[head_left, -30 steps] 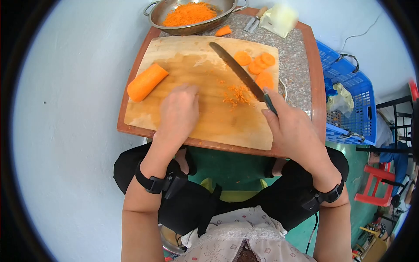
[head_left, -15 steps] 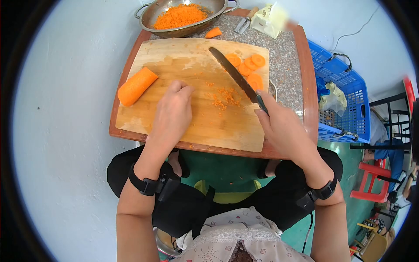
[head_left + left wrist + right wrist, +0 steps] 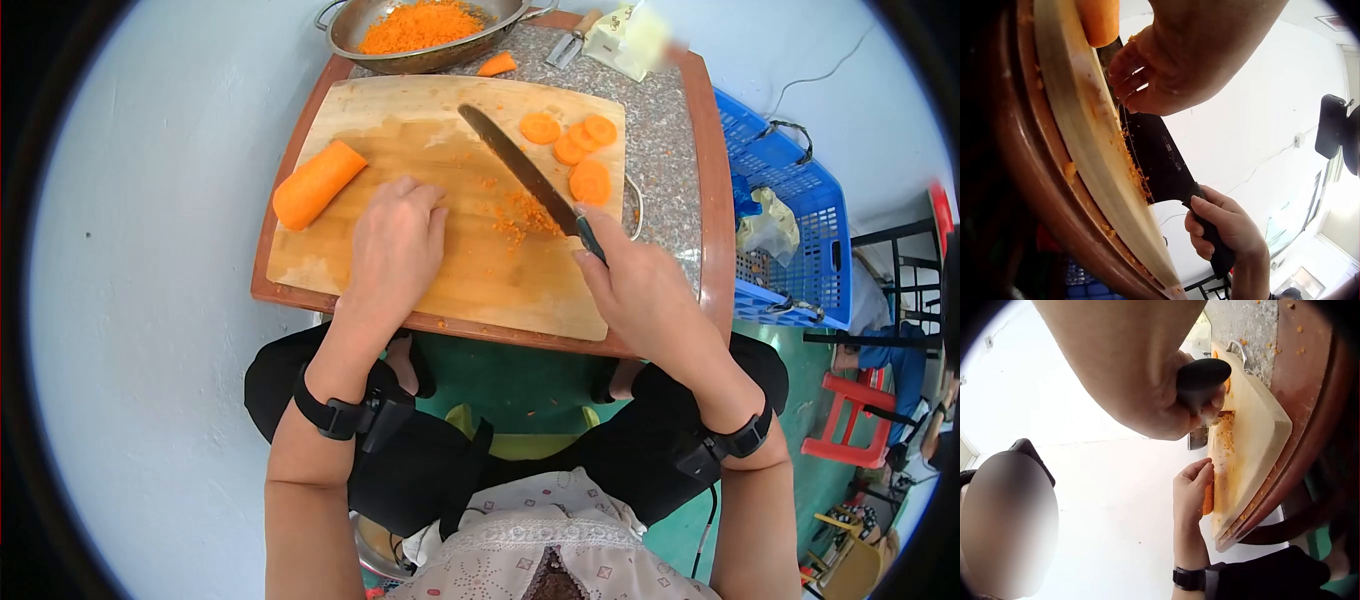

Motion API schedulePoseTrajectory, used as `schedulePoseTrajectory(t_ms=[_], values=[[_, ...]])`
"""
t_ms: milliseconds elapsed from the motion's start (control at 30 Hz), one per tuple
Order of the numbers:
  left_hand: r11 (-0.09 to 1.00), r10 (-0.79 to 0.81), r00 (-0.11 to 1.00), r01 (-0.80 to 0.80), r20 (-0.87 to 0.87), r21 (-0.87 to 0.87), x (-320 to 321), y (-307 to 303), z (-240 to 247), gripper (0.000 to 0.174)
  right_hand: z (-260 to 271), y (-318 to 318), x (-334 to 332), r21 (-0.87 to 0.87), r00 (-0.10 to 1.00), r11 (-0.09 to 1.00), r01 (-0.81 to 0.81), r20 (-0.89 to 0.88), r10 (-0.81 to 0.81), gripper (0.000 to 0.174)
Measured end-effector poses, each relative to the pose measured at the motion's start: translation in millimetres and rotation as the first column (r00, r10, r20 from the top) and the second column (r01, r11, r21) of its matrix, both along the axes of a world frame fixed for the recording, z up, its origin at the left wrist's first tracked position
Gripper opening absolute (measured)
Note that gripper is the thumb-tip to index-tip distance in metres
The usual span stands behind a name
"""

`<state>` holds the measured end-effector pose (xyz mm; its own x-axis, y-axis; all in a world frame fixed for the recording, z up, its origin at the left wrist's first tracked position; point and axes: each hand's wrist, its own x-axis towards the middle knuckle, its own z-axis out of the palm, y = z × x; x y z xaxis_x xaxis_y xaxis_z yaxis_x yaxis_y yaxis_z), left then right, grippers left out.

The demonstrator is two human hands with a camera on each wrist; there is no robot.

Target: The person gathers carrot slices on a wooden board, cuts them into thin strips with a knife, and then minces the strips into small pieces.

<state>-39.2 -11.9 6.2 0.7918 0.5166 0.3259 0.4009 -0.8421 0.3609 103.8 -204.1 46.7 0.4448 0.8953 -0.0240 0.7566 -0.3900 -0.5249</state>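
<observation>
My right hand [image 3: 650, 285] grips the dark handle of a large knife [image 3: 520, 165], whose blade slants up and left over the wooden board [image 3: 470, 290]. Carrot crumbs [image 3: 520, 218] lie against the blade's left side. To the left of them my left hand [image 3: 395, 235] is at the board, fingers loosely bent and holding nothing. In the left wrist view its fingers are near the blade [image 3: 1157, 156]. A thick peeled carrot piece [image 3: 318, 185] lies at the board's left, apart from this hand. Several carrot slices [image 3: 590, 182] lie at the upper right.
Behind the board stands a metal pan [image 3: 350, 30] with finely cut carrot. Near it are a small carrot end [image 3: 497, 64], a peeler-like tool [image 3: 566, 50] and a pale bag [image 3: 625, 42]. A blue basket [image 3: 830, 240] is right of the table [image 3: 712, 180].
The knife has shifted left over the board, so its blade now touches the crumbs. My left hand's fingers have loosened and spread from a closer curl. The head view has shifted slightly.
</observation>
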Motion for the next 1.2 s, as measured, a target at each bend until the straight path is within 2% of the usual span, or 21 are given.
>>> schedulePoseTrajectory(t_ms=[333,533,633,733,833,1067,1200], values=[[0.998,0.039,0.999,-0.040,0.030,0.048,-2.4,9.5,3.3,0.015,-3.5,2.8,-5.1,0.053,0.999,0.998,-0.026,-0.018,0.027,0.036],[0.996,0.040,0.998,-0.043,0.038,0.078,-5.2,11.3,1.3,0.014,-4.6,3.3,-8.5,0.044,0.999,0.998,-0.049,-0.008,0.049,0.039],[0.996,0.044,0.999,-0.046,0.028,0.078,-6.3,14.7,1.4,0.014,6.1,6.3,-12.9,-0.044,0.997,0.999,-0.014,-0.079,0.011,0.039],[0.995,0.050,0.998,-0.053,0.039,0.087,-7.1,18.2,0.1,0.013,5.9,5.2,-16.5,0.038,0.997,0.997,-0.060,-0.050,0.062,0.039],[0.993,0.057,0.995,-0.066,0.088,0.097,-8.4,24.8,1.9,0.014,-1.3,7.0,-17.0,0.003,0.998,0.998,-0.059,-0.038,0.059,0.039],[0.987,0.159,0.987,-0.159,0.031,-0.021,-12.0,25.3,17.3,0.018,2.8,8.9,-15.2,-0.015,0.997,0.999,-0.050,-0.060,0.049,0.039],[0.992,0.101,0.980,-0.113,0.170,0.060,-9.0,29.6,6.9,0.020,2.7,7.4,-16.9,0.017,0.997,0.999,-0.052,-0.051,0.053,0.039]])
